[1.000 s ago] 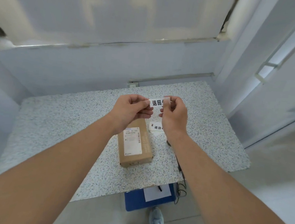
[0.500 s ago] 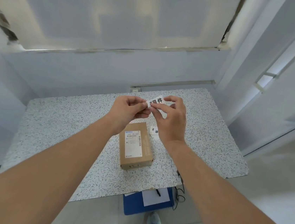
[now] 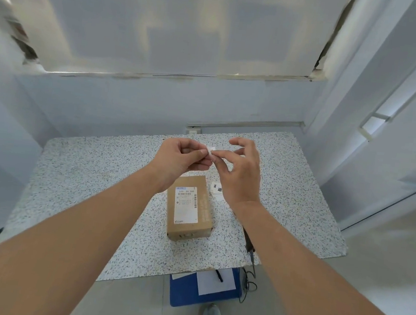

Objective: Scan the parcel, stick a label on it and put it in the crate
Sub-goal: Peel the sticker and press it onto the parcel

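Note:
A brown cardboard parcel (image 3: 190, 209) with a white shipping slip lies flat on the speckled table (image 3: 90, 182). Above its far end, my left hand (image 3: 180, 159) and my right hand (image 3: 241, 171) meet at the fingertips, both pinching a small white label (image 3: 211, 150) that is mostly hidden by the fingers. The right hand's other fingers are spread. More white labels with black print (image 3: 216, 189) lie on the table just right of the parcel, partly behind my right wrist.
A dark scanner handle with a cable (image 3: 249, 247) pokes out under my right forearm at the table's front edge. A blue crate (image 3: 181, 291) holding white paper stands on the floor below the table. Walls close the back and right.
The label, earlier held flat with its print showing, is now edge-on and nearly hidden between the fingertips. My right hand has spread its outer fingers. Both hands stay above the parcel.

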Demonstrator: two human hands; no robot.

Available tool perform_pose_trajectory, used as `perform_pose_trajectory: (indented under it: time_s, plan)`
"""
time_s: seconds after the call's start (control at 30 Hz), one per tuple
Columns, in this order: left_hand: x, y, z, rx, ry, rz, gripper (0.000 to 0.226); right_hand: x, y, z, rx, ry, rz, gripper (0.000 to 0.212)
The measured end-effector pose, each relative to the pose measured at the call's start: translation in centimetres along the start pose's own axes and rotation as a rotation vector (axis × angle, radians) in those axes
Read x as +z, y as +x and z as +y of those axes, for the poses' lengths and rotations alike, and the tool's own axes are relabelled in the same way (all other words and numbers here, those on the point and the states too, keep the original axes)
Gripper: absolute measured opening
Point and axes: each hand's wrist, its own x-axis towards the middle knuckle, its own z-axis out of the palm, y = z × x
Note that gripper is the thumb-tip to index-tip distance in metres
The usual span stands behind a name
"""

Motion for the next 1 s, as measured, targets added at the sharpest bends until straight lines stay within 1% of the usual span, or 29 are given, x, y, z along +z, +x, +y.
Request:
perform_pose_trajectory:
  time_s: [0.17, 0.4, 0.73, 1.0]
  plan:
    - [0.3, -0.1, 0.2, 0.019, -0.005, -0.009, 0.010, -0.5, 0.2, 0.0, 0.006, 0.023, -0.017, 0.012]
    - [0.3, 0.0, 0.5, 0.025, 0.028, -0.005, 0.015, -0.9, 0.5, -0.1, -0.011, 0.043, -0.035, 0.013]
    - [0.8, 0.5, 1.1, 0.035, 0.064, -0.003, 0.006, -1.5, 1.4, -0.2, 0.004, 0.061, -0.071, 0.015]
    - [0.6, 0.9, 1.6, 0.091, 0.219, 0.000, 0.004, -1.3, 2.2, -0.3, 0.021, 0.090, -0.125, 0.018]
